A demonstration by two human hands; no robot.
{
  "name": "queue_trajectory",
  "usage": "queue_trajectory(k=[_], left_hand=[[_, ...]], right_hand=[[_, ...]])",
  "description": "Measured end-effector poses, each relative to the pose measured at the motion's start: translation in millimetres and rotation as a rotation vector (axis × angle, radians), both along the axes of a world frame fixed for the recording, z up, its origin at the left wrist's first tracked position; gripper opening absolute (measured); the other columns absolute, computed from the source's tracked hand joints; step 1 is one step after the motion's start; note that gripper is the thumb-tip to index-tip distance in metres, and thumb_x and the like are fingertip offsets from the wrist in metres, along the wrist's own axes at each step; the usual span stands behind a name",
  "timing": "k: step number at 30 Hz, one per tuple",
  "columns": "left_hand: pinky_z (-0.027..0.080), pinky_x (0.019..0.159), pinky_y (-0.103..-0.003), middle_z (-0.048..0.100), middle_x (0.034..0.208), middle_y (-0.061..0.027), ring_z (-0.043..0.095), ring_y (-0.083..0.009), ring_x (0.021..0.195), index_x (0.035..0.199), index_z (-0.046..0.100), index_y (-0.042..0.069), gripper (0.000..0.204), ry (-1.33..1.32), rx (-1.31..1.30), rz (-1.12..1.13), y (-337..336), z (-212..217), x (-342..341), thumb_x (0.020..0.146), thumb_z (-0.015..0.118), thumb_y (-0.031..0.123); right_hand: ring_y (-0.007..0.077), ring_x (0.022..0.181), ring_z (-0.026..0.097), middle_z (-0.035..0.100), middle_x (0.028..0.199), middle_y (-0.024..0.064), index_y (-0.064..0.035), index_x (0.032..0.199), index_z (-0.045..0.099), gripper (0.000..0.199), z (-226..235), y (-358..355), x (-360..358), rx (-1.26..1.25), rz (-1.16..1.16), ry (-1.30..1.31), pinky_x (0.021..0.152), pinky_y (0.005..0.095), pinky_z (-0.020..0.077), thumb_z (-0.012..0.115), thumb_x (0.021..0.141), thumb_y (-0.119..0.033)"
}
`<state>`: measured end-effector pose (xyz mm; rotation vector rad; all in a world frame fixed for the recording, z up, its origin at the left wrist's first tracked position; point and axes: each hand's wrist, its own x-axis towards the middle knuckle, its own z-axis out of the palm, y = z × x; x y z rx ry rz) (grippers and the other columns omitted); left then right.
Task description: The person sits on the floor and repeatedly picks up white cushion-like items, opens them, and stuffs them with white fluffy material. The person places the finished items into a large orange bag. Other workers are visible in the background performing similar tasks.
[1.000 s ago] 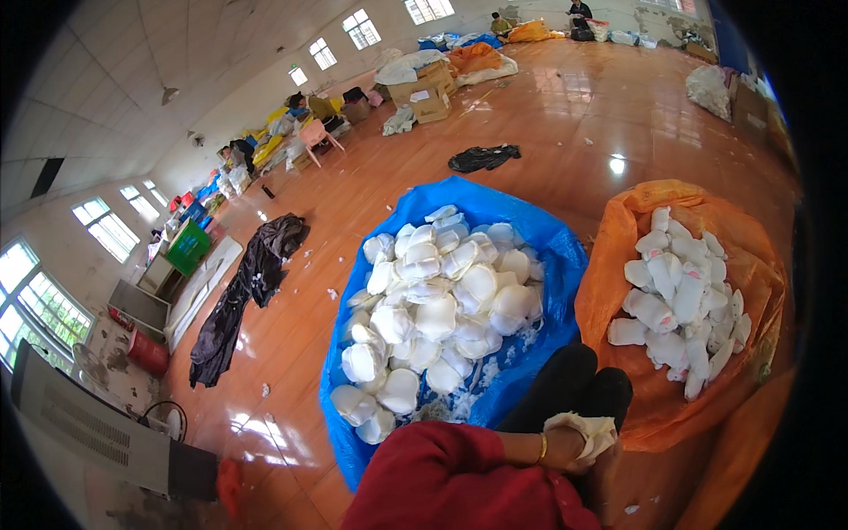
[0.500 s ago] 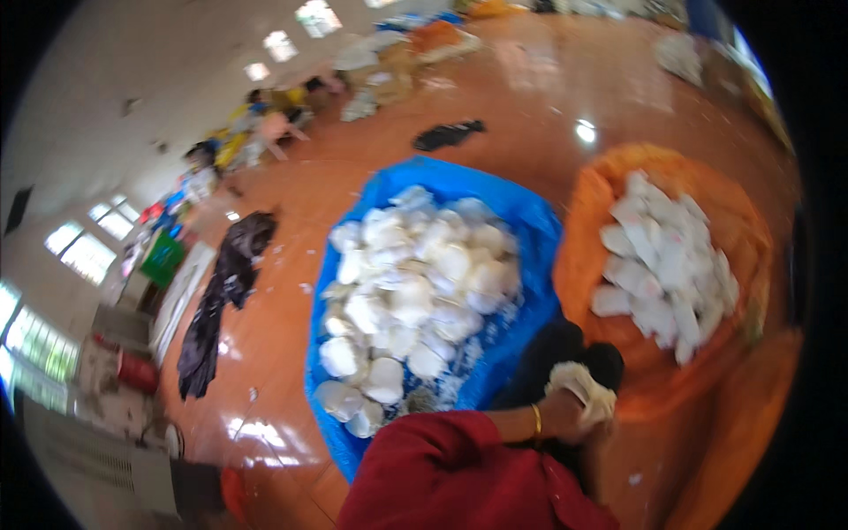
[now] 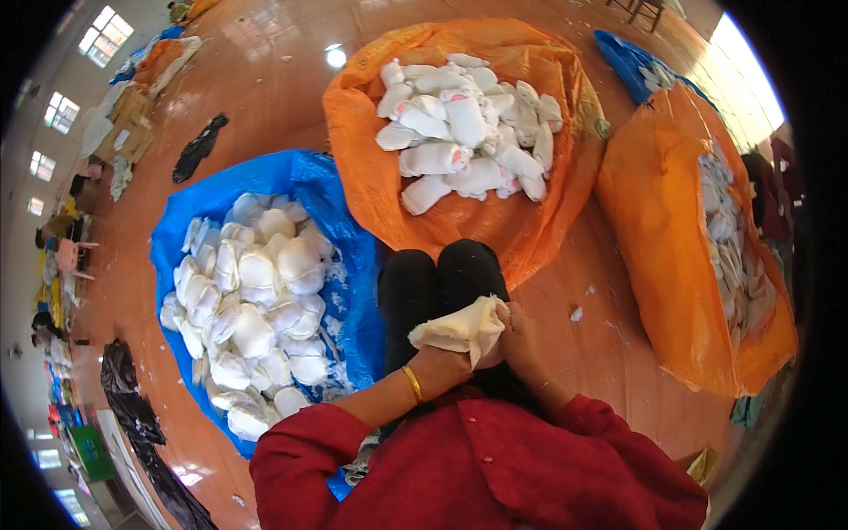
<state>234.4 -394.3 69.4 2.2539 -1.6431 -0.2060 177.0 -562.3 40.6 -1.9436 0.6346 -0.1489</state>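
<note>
A limp cream fabric piece (image 3: 461, 327) is held between my hands above my lap. My left hand (image 3: 442, 367), with a gold bangle at its wrist, holds it from below, and the cloth hides most of its fingers. At the piece's right edge, my right hand (image 3: 519, 337) is closed on the fabric. To the left, a spread blue sack (image 3: 358, 274) bears many rounded white padded pieces (image 3: 254, 331). Just beyond my knees, an open orange sack (image 3: 371, 190) holds a heap of white stuffed shapes (image 3: 468, 119), some with pink marks.
Another orange sack (image 3: 649, 265) stands to the right, with pale pieces (image 3: 724, 238) inside. A second blue sack (image 3: 623, 62) is behind it. Black plastic sheets (image 3: 131, 389) lie on the reddish floor (image 3: 265, 88) at the left. Someone in dark red (image 3: 782, 185) appears at the right edge.
My view has swung to the right, bringing the right-hand sacks and both my arms into sight. My right hand now shows on the fabric piece beside my left.
</note>
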Motion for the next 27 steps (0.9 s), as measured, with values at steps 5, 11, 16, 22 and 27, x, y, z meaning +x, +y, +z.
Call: queue_trajectory(k=[5, 11, 16, 22, 27], left_hand=[[0.048, 0.080, -0.042, 0.061, 0.099, -0.0175, 0.060, -0.0345, 0.091, 0.105, 0.061, 0.001, 0.038, -0.022, -0.222, 0.012, 15.1, -4.5, 30.5, 0.079, 0.064, 0.028], [0.048, 0.078, -0.038, 0.061, 0.095, -0.0167, 0.060, -0.0331, 0.088, 0.095, 0.064, 0.000, 0.027, 0.216, -0.284, 0.377, 25.4, 17.7, 46.3, 0.074, 0.065, 0.016], [0.049, 0.079, -0.032, 0.064, 0.098, -0.0175, 0.062, -0.0270, 0.088, 0.102, 0.061, -0.002, 0.034, 1.146, -0.336, 0.630, 11.7, 21.3, 32.6, 0.073, 0.067, 0.014], [0.049, 0.072, -0.030, 0.066, 0.086, -0.0139, 0.063, -0.0202, 0.076, 0.094, 0.064, -0.001, 0.036, 1.199, -0.177, 0.472, 10.5, 21.4, 21.8, 0.071, 0.074, 0.025], [0.049, 0.061, -0.038, 0.063, 0.069, -0.0137, 0.061, -0.0305, 0.061, 0.080, 0.067, 0.003, 0.035, 0.433, -0.098, 0.222, 5.5, 20.9, 22.3, 0.072, 0.069, 0.037]], right_hand=[[0.0370, 0.071, 0.062, 0.061, 0.077, 0.0246, 0.0021, 0.093, 0.056, 0.028, 0.5, 21.0, 10.4, 0.026, -0.059, -0.033, 0.062, 0.0411, 0.0458, 0.047, 0.095, -0.025], [0.0390, 0.071, 0.060, 0.059, 0.076, 0.0252, 0.0030, 0.086, 0.054, 0.028, -7.0, 8.4, 22.8, -0.001, -0.027, -0.019, 0.062, 0.0405, 0.0454, 0.049, 0.093, -0.024], [0.0393, 0.073, 0.060, 0.060, 0.077, 0.0253, 0.0025, 0.086, 0.053, 0.028, 13.9, 10.2, 31.0, 0.174, 0.032, -0.017, 0.063, 0.0412, 0.0460, 0.048, 0.094, -0.024], [0.0395, 0.074, 0.061, 0.061, 0.078, 0.0254, 0.0024, 0.089, 0.053, 0.029, 19.6, 10.9, 22.6, 0.065, 0.085, 0.028, 0.064, 0.0424, 0.0467, 0.048, 0.094, -0.026], [0.0406, 0.074, 0.060, 0.060, 0.078, 0.0256, 0.0018, 0.090, 0.052, 0.028, 7.4, 7.1, 23.5, 0.104, 0.103, 0.072, 0.064, 0.0436, 0.0466, 0.047, 0.094, -0.025]])
